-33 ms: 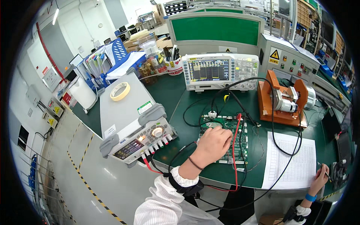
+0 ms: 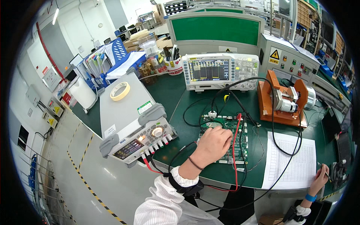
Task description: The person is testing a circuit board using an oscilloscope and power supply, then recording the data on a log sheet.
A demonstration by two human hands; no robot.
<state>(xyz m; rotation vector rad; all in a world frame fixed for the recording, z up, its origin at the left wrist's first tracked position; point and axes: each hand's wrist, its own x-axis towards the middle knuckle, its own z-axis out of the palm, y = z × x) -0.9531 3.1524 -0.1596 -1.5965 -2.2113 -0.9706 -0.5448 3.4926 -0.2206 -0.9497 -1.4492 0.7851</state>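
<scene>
My left hand rests over a green circuit board, back of the hand up. Its fingers curl down onto the board, and their tips are hidden; what they pinch, if anything, does not show. A red lead with a red clip at the board's upper edge runs down beside the hand. Black cables meet the board's far edge at a white connector. At the far right, my right hand grips a slim pen by the edge of a printed table sheet.
A power supply with a tape roll on top stands left. Behind the board is an oscilloscope showing a square trace. An orange motor stand sits to the right; a thick black cable loops across the sheet.
</scene>
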